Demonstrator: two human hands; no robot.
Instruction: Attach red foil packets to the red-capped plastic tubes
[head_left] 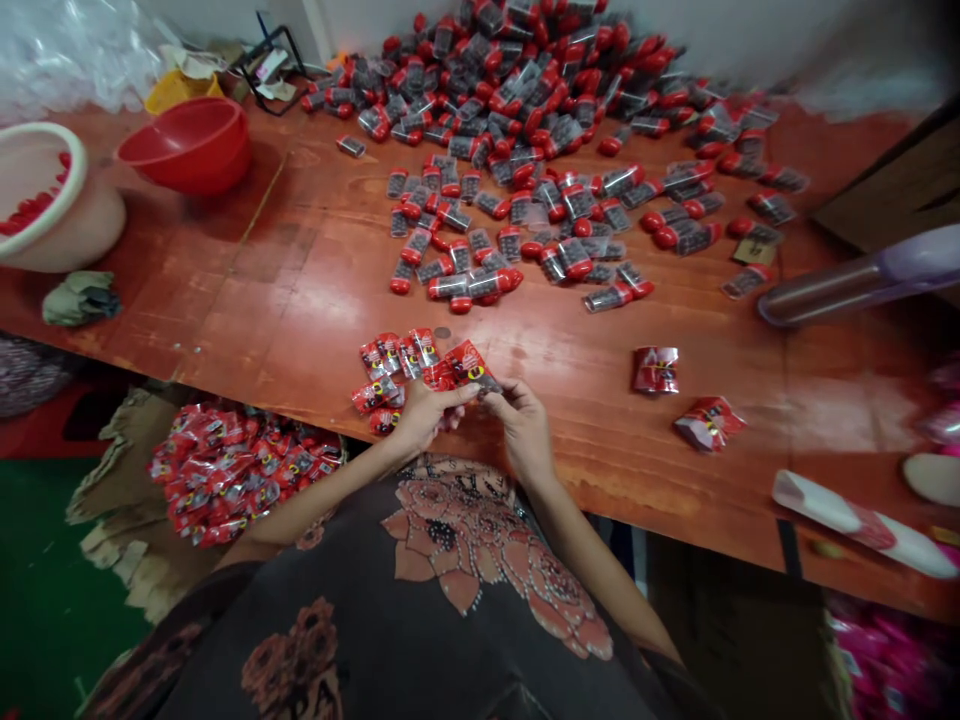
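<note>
In the head view, the left hand (421, 422) and right hand (526, 432) pinch one packet (468, 362) by its near end, over the counter (300, 280) beside loose packets (375, 394). A light, even grip at the edges should best avoid creasing it.

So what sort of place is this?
Probably a packing workshop: red-capped clear containers are piled on a worktable, the left hand and right hand hold a printed red packet, and similar packets are heaped in a carton.
</note>
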